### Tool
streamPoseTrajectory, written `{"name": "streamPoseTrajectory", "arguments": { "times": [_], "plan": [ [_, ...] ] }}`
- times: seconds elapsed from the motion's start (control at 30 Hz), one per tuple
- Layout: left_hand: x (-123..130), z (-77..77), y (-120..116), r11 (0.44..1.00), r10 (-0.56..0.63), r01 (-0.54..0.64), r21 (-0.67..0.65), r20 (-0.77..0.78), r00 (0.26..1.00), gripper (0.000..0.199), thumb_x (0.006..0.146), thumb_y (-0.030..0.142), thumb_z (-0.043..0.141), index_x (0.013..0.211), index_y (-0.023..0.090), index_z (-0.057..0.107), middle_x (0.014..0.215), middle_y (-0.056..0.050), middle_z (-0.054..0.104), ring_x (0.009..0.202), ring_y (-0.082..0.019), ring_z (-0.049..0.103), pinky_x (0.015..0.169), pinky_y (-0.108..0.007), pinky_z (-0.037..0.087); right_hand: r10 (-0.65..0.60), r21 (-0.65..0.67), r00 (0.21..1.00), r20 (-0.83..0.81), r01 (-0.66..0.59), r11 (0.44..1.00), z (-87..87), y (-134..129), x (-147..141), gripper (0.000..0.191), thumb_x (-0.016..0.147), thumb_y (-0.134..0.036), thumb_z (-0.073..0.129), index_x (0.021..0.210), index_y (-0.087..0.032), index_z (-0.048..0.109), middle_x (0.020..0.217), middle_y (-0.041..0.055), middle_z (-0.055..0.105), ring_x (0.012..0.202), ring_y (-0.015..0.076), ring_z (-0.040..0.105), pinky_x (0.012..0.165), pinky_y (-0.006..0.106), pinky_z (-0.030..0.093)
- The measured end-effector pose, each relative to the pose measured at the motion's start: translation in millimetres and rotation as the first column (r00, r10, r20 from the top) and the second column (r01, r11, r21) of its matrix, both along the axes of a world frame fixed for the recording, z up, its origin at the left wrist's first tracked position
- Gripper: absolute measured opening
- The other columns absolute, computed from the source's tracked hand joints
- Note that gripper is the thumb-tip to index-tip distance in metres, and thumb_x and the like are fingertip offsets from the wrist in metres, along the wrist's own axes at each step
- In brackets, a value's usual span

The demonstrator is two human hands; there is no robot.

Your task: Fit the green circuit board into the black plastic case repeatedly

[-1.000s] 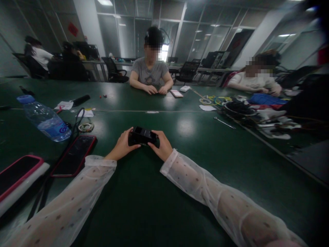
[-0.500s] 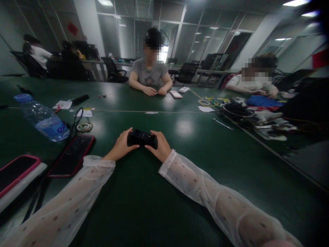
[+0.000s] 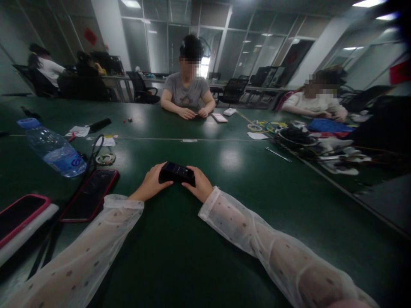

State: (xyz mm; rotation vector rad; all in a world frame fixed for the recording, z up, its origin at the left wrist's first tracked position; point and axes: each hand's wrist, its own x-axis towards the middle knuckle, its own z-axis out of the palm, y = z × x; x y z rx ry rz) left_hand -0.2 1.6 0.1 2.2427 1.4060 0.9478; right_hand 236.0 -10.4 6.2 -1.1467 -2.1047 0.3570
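The left hand (image 3: 150, 182) was closed on the left end of a dark, hard-looking black box (image 3: 177, 173), and the right hand (image 3: 201, 184) was closed on its right end. The thumbs lay along the box's near side. The box had straight edges and a flat, shiny face with tiny pale marks, too small to read. It was over the smooth, dark green table (image 3: 180, 239); I cannot tell if it touched the top.

Thin, see-through white sleeves (image 3: 118, 222) with little dark stars came up to the box from the near side. Green tabletop spread on the near side of the box, between the sleeves, and also to its right, as far as a long silver wrench (image 3: 278, 154). Past the box, a thin straight seam (image 3: 144, 139) ran across the table.

Left of the box lay a phone with a red edge (image 3: 90, 194), and past that phone a speckled ring (image 3: 105, 159). Farther left of the box was a clear plastic bottle (image 3: 54, 149), tilted, with a blue cap and blue label; its word seemed to start with "G", but the rest was hard to read. Well right of the box sat a messy heap of wires and cloth (image 3: 321, 149). Across from the box sat a person in a grey shirt (image 3: 188, 90).
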Motion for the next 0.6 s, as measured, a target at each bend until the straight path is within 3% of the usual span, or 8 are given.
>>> {"name": "streamPoseTrajectory", "arguments": {
  "times": [0.27,0.4,0.6],
  "plan": [
    [1.0,1.2,-2.1,1.0,0.007,-0.007,-0.008,0.023,1.0,0.076,0.074,0.04,0.07,0.139,0.026,0.033,0.131,-0.012,0.05,0.12,-0.032,0.049,0.097,-0.053,0.04,-0.015,-0.018,1.0,-0.025,0.014,1.0,-1.3,0.9,0.3,0.059,0.076,-0.023,0.069,0.127,-0.021,0.041,0.12,0.0116,0.056,0.114,0.0262,0.055,0.096,0.048,0.048],
    [1.4,-0.4,-0.2,1.0,0.008,-0.008,-0.001,0.028,1.0,0.075,0.074,0.041,0.07,0.137,0.023,0.034,0.129,-0.013,0.052,0.119,-0.032,0.05,0.096,-0.052,0.04,-0.017,0.06,0.996,-0.086,0.022,0.998,2.0,-1.9,-1.0,0.057,0.078,-0.023,0.066,0.129,-0.021,0.039,0.119,0.0118,0.055,0.114,0.0262,0.054,0.099,0.048,0.046],
    [1.8,2.2,-1.2,1.0,-0.013,0.013,-0.006,0.031,0.999,0.07,0.078,0.038,0.066,0.138,0.023,0.033,0.128,-0.013,0.053,0.117,-0.03,0.051,0.096,-0.051,0.04,-0.134,0.143,0.945,-0.299,0.183,0.973,5.7,-2.1,1.1,0.055,0.083,-0.026,0.059,0.132,-0.019,0.033,0.125,0.014,0.049,0.117,0.027,0.05,0.1,0.047,0.044]
  ]
}}
